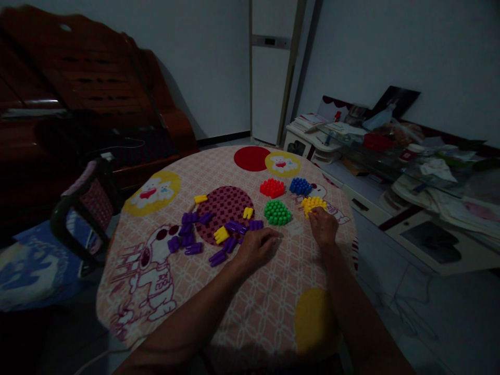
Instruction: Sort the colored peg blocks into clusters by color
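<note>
My right hand (324,226) is at the near edge of a yellow cluster of pegged plastic blocks (313,203). Its fingers are pinched on a yellow block there, mostly hidden by the fingertips. My left hand (255,248) rests low over the cloth, loosely bent, with nothing visible between thumb and fingers. Just left of it lie scattered purple blocks (193,249) and a few yellow blocks (221,235). Ahead of my hands stand a green cluster (277,212), a red cluster (272,188) and a blue cluster (300,186), with pegs pointing up.
A patterned cloth (269,297) covers the round table. Left of it stand a chair (88,208) and a carved wooden sofa (97,78). To the right, a low cabinet (425,229) carries papers, bags and a red bowl (378,141). A tall white unit (269,88) stands behind.
</note>
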Demonstrator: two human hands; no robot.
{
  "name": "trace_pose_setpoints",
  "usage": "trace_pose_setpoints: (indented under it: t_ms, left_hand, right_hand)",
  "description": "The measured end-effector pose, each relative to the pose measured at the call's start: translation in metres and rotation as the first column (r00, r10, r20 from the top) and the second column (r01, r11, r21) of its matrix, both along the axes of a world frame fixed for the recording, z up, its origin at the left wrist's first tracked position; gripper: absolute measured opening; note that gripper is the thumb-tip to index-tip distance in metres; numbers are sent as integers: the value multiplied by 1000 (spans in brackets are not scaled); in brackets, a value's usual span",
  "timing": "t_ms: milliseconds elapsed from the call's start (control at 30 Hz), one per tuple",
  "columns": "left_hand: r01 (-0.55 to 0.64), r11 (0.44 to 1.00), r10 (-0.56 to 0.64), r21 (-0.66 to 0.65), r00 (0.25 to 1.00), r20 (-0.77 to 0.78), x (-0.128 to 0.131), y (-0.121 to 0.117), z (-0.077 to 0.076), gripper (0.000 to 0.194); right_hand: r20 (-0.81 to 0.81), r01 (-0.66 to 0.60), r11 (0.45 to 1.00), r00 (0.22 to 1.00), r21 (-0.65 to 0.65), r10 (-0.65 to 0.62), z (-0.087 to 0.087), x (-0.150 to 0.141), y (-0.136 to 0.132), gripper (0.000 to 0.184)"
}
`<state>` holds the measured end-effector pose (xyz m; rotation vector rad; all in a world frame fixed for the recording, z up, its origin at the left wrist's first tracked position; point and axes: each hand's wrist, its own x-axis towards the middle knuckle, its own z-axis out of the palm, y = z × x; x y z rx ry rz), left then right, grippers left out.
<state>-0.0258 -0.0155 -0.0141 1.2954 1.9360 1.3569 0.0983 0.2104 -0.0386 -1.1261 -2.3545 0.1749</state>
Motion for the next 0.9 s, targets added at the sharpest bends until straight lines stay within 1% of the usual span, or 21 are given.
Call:
trace_pose_setpoints:
  t_ms: [167, 267, 300, 367, 433, 500, 533, 600, 633, 700, 800, 900]
  left_hand:
    - [-13, 1000, 12, -6, 999, -48, -1, 2, -2, 28]
    - [-44, 999, 44, 3, 995, -95, -12, 4, -1, 25]
    - [-76, 997, 76, 2, 990, -121, -18, 3, 1, 24]
    - [-177, 984, 171, -17, 966, -193, -37, -3, 9, 23]
    - [-313, 948, 286, -50, 913, -290, -62, -16, 20, 25]
    - [-400, 907, 330, -135, 871, -364, -88, -33, 29, 27]
    - [-412, 894, 319, -179, 863, -393, -100, -42, 32, 27]
    - [-392, 879, 263, -273, 874, -410, -119, -59, 33, 29]
    - [-357, 873, 220, -332, 895, -387, -125, -65, 32, 29]
    - [-282, 868, 151, -408, 934, -324, -130, -72, 27, 30]
    - [-219, 875, 99, -431, 954, -283, -128, -74, 22, 22]
    - [-163, 879, 34, -449, 959, -281, -126, -73, 23, 13]
  right_hand:
    - [-21, 55, 998, 998, 4, -55, -1, 0, -2, 24]
    - [-75, 58, 998, 996, 18, -57, -2, 1, -6, 28]
    - [-99, 49, 999, 994, 22, -46, -2, 2, -7, 29]
    - [-149, 21, 999, 989, 33, -16, -3, 4, -9, 32]
    - [-190, -1, 999, 982, 39, 8, -3, 5, -11, 33]
    - [-222, -10, 999, 975, 32, 17, -4, 6, -12, 33]
    - [-236, -13, 1000, 972, 25, 18, -4, 7, -12, 33]
    - [-261, -17, 1000, 965, 9, 19, -4, 7, -12, 34]
    - [-272, -22, 1000, 962, 3, 22, -4, 7, -12, 34]
    - [-290, -46, 999, 956, -1, 44, -4, 6, -12, 35]
    - [-312, -79, 997, 947, -3, 75, -3, 5, -13, 34]
    - [-326, -96, 995, 941, -17, 85, 0, 2, -19, 32]
